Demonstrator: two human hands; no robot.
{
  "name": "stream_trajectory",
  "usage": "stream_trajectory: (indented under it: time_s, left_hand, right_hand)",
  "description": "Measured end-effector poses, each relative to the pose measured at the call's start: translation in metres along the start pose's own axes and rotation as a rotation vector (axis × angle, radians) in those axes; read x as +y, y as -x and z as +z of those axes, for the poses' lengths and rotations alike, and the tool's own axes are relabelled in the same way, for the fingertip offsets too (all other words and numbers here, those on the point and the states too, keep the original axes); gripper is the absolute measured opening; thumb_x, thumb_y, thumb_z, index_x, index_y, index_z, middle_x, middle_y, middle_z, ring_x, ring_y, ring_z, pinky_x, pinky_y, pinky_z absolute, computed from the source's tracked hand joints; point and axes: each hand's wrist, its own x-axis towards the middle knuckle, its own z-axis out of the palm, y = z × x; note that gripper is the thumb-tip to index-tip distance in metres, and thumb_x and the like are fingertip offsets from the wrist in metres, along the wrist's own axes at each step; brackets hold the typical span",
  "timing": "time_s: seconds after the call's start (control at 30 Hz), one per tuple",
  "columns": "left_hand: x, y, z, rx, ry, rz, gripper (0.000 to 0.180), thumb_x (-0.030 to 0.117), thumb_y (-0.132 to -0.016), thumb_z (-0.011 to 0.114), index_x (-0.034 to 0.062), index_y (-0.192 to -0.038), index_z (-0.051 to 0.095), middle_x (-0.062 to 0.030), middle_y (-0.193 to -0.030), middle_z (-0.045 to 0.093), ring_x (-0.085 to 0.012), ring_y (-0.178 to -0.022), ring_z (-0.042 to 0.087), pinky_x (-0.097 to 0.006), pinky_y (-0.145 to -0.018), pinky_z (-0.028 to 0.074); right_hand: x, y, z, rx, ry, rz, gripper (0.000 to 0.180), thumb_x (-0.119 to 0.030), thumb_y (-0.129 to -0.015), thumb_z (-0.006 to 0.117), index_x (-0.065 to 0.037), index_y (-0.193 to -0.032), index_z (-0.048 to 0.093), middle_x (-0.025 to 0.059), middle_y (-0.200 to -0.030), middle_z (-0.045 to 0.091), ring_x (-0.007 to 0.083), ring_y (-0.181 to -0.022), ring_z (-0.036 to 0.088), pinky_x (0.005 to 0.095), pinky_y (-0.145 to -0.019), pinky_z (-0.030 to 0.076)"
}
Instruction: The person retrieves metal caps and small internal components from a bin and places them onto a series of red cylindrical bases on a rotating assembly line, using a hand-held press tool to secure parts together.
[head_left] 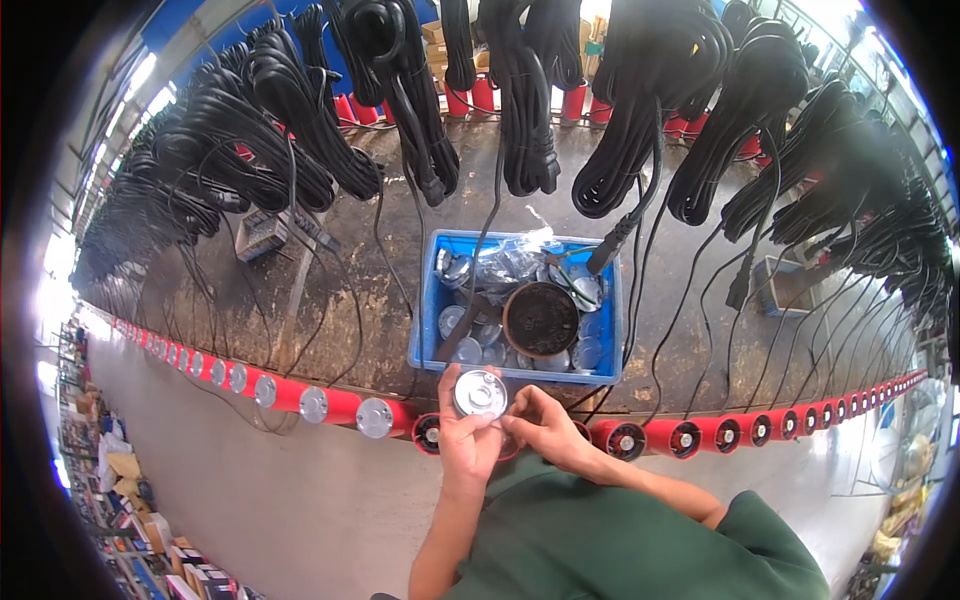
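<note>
My left hand (466, 450) holds a round silver metal cap (481, 392) with a raised ring in its middle, thumb and fingers wrapped about its edge. Close by on its right, my right hand (548, 430) is closed in a pinch near the cap's lower rim; what lies between those fingertips is too small to make out. Just beyond both hands stands a blue plastic bin (416, 345) with several similar round caps, clear plastic bags and a dark round tub (541, 319). Behind my hands, red cylindrical housings (427, 434) line the bench's near edge.
Bundles of black power cable (525, 120) hang in a row over the worn bench (340, 290), their loose leads trailing down to the red housings. Some housings at left carry silver caps (375, 418); those at right (684, 438) show open ends. Two small boxes (262, 234) stand on the bench.
</note>
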Motion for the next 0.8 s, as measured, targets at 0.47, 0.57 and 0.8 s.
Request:
stream_trajectory:
  time_s: [0.47, 0.57, 0.8]
  left_hand:
    - [0.043, 0.019, -0.027, -0.07, 0.19, -0.065, 0.044, 0.01, -0.103, 0.06, 0.0114, -0.146, 0.05, -0.0249, -0.146, 0.056, -0.0542, -0.137, 0.053, -0.067, -0.114, 0.046]
    - [0.067, 0.036, -0.046, 0.031, 0.063, 0.018, 0.047, 0.006, -0.097, 0.064, 0.0119, -0.142, 0.051, -0.0213, -0.144, 0.057, -0.0523, -0.132, 0.058, -0.064, -0.109, 0.051]
    - [0.106, 0.072, -0.097, 0.224, 0.077, 0.105, 0.044, 0.005, -0.094, 0.065, 0.011, -0.135, 0.052, -0.0184, -0.137, 0.059, -0.0478, -0.125, 0.062, -0.061, -0.106, 0.054]
  right_hand:
    - [-0.011, -0.165, -0.098, 0.116, 2.287, -0.065, 0.008, -0.01, -0.086, 0.074, -0.012, -0.089, 0.081, 0.009, -0.092, 0.081, 0.0239, -0.091, 0.08, 0.0364, -0.072, 0.063]
    - [-0.015, -0.16, -0.101, 0.163, 2.201, -0.145, 0.011, -0.01, -0.084, 0.076, -0.009, -0.095, 0.078, 0.0118, -0.089, 0.08, 0.03, -0.089, 0.08, 0.0414, -0.073, 0.063]
    - [-0.048, -0.133, -0.101, 0.142, 1.354, -0.149, 0.014, -0.013, -0.091, 0.078, -0.003, -0.1, 0.079, 0.0152, -0.093, 0.078, 0.0331, -0.086, 0.078, 0.0422, -0.076, 0.061]
